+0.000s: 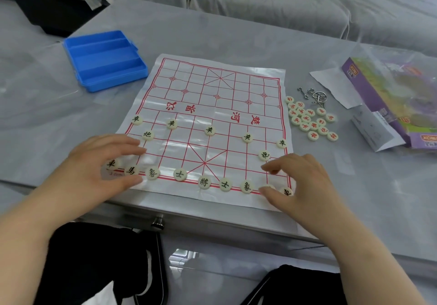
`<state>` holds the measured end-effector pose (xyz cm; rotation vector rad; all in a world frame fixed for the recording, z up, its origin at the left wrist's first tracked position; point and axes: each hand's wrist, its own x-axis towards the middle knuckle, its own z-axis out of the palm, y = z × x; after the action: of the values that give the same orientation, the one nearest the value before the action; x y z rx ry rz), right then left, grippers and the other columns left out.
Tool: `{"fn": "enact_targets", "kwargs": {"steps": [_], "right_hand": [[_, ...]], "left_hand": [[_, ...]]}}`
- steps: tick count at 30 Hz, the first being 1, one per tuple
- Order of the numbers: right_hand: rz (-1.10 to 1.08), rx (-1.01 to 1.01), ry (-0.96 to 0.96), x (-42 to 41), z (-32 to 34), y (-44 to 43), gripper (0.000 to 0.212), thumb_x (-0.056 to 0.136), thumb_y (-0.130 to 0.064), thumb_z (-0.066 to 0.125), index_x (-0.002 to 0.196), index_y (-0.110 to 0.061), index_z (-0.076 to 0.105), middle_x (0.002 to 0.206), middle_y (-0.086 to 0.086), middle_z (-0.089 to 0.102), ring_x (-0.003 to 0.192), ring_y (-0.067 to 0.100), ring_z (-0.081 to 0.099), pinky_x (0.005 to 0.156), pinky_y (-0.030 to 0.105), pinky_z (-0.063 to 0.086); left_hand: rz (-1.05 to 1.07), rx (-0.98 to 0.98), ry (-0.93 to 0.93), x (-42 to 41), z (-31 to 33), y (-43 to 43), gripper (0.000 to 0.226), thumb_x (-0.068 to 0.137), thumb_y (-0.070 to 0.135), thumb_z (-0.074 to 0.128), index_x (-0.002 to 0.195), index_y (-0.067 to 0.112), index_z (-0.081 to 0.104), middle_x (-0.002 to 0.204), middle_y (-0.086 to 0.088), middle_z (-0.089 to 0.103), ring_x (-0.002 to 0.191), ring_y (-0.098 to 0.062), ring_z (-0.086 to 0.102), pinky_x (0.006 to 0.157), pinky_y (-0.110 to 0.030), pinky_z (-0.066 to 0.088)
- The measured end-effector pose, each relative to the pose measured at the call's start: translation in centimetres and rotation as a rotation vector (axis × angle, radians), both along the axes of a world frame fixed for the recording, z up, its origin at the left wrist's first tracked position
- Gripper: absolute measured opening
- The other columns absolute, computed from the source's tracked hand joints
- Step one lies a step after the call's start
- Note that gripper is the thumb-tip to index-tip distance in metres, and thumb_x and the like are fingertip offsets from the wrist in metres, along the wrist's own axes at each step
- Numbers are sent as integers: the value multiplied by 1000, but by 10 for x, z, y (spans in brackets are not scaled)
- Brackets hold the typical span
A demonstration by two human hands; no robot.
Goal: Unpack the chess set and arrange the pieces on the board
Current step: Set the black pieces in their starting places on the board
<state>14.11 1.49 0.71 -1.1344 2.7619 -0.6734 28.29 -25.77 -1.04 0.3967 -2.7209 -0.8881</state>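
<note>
Hands at near row: left hand (94, 162) relaxed open, right hand (305, 186) grip unclear. Nudging thin board (201, 87) could skew placed pieces (203, 182).

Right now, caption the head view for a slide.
Left hand and right hand at the black-lettered pieces on the paper board; red-lettered pieces lie piled beside it.

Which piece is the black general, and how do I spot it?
Look at the paper chess board, along its nearest edge. The general is the middle disc of that row, below the crossed diagonals, flanked by two matching advisor pieces.
</note>
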Motion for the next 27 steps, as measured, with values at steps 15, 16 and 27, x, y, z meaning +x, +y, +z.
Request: {"fn": "enact_targets", "kwargs": {"steps": [15, 16, 27], "right_hand": [[142, 70, 119, 44, -25, -113, 34, 86, -34, 48, 117, -21, 53, 116, -1, 52, 109, 21, 37, 87, 26, 19], [146, 81, 130, 44, -25, -114, 33, 86, -33, 48, 116, -20, 53, 115, 0, 52, 108, 21, 37, 86, 25, 19], [156, 82, 118, 53, -19, -118, 43, 84, -36, 51, 124, -23, 46, 122, -3, 49, 113, 20, 35, 91, 26, 18]], "left_hand": [[29, -39, -57, 8, -10, -3, 48, 66, 17, 77, 111, 20, 62, 120, 9, 49, 119, -14, 38, 103, -25, 21], [46, -29, -65, 9, -10, -5, 49, 66, 19, 77, 112, 22, 60, 122, 10, 48, 120, -14, 37, 104, -26, 20], [73, 68, -62, 18, -13, -19, 44, 73, 13, 71, 112, 26, 58, 104, 19, 44, 105, -4, 33, 98, -25, 25]]}}
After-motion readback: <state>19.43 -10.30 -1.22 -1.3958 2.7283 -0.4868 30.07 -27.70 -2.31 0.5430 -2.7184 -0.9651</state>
